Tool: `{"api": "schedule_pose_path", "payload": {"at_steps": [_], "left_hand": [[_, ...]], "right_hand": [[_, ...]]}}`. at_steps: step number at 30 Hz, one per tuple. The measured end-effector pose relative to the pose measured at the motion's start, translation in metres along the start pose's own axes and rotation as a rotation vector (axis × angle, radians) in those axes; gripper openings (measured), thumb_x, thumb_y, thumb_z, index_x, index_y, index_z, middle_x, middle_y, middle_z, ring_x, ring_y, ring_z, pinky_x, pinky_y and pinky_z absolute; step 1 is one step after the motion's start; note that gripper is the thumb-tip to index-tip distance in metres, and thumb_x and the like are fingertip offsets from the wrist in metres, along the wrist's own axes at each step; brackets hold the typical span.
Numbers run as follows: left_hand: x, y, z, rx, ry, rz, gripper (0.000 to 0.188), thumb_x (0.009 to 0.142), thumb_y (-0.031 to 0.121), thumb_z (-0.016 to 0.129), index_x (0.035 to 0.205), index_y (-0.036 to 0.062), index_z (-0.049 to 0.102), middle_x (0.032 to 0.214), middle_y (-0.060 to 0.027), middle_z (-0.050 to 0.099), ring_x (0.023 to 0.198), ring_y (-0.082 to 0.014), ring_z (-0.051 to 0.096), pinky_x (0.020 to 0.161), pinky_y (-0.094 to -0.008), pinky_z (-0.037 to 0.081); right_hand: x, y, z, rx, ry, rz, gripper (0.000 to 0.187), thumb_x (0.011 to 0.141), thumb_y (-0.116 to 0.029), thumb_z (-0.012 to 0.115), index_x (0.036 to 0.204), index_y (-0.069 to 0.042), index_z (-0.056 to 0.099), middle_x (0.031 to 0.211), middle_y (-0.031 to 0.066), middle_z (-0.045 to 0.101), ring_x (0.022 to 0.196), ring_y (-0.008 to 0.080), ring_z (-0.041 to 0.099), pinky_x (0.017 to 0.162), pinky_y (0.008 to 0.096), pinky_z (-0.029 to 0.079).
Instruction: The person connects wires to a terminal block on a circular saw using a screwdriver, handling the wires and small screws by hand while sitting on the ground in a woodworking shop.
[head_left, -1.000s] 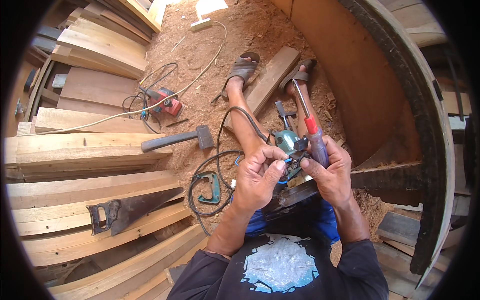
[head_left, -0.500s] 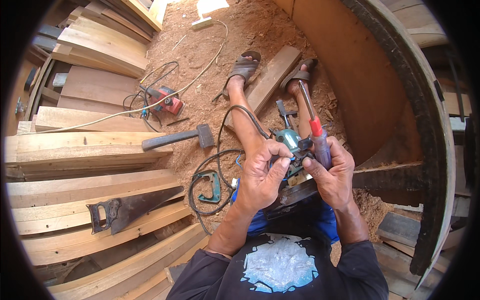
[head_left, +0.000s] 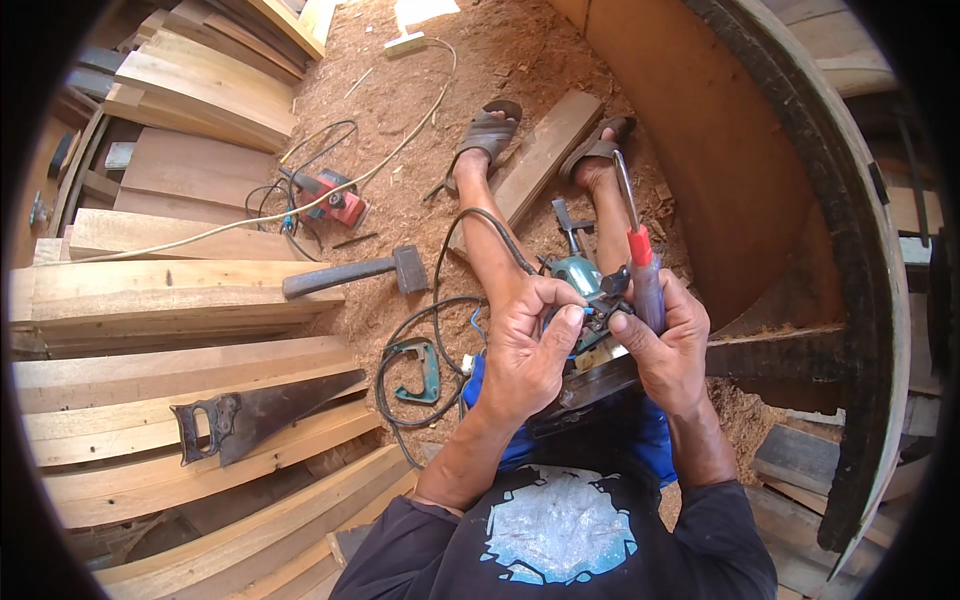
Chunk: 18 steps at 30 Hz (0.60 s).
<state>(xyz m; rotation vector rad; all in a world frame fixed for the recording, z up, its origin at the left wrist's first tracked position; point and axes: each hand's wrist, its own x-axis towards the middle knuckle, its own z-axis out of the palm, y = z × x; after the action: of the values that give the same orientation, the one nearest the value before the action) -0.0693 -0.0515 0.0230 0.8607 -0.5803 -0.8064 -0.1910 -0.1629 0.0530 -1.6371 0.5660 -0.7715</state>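
On my lap rests a teal power tool (head_left: 575,272), partly opened up, with dark inner parts and wires showing between my hands. My left hand (head_left: 528,345) is closed, thumb and forefinger pinching a thin blue wire (head_left: 587,312) beside those parts. In my right hand (head_left: 668,345), the curled fingers keep a screwdriver (head_left: 648,290) with a clear purple handle and red collar, its shaft pointing up and away. My right thumb and fingertip also meet at the tool's dark parts; what they touch there is too small to make out. A black cord (head_left: 440,270) runs from the tool.
A teal handle cover (head_left: 428,372) lies on sawdust to the left. Beyond are a hammer (head_left: 355,275), a red power tool (head_left: 335,200) and a handsaw (head_left: 260,415) on stacked planks (head_left: 190,375). A curved wooden wall (head_left: 740,150) rises at right; a loose board (head_left: 545,155) lies between my feet.
The screwdriver's tip has swung slightly to the right and away. The blue wire shows more clearly at my left fingertips, and my right thumb has shifted a little.
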Motion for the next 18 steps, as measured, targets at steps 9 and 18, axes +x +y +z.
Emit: {"api": "schedule_pose_path", "payload": {"at_steps": [9, 18], "left_hand": [[-0.002, -0.003, -0.003, -0.062, 0.001, -0.039, 0.018, 0.101, 0.017, 0.064, 0.110, 0.0019, 0.061, 0.095, -0.0019, 0.064, 0.084, -0.0067, 0.060, 0.077, -0.0235, 0.052], [0.000, -0.007, 0.004, -0.143, 0.051, 0.019, 0.014, 0.101, 0.013, 0.063, 0.109, 0.0008, 0.060, 0.094, -0.0062, 0.068, 0.084, -0.0097, 0.063, 0.079, -0.0272, 0.054]], "right_hand": [[0.003, -0.012, 0.003, 0.198, -0.020, 0.205, 0.025, 0.088, -0.018, 0.081, 0.099, -0.002, 0.065, 0.082, -0.0044, 0.057, 0.072, 0.0046, 0.050, 0.064, 0.0234, 0.042], [0.004, -0.006, 0.006, 0.169, -0.012, 0.104, 0.022, 0.088, -0.015, 0.080, 0.098, -0.002, 0.065, 0.084, -0.0019, 0.059, 0.072, 0.0061, 0.051, 0.066, 0.0236, 0.043]]}}
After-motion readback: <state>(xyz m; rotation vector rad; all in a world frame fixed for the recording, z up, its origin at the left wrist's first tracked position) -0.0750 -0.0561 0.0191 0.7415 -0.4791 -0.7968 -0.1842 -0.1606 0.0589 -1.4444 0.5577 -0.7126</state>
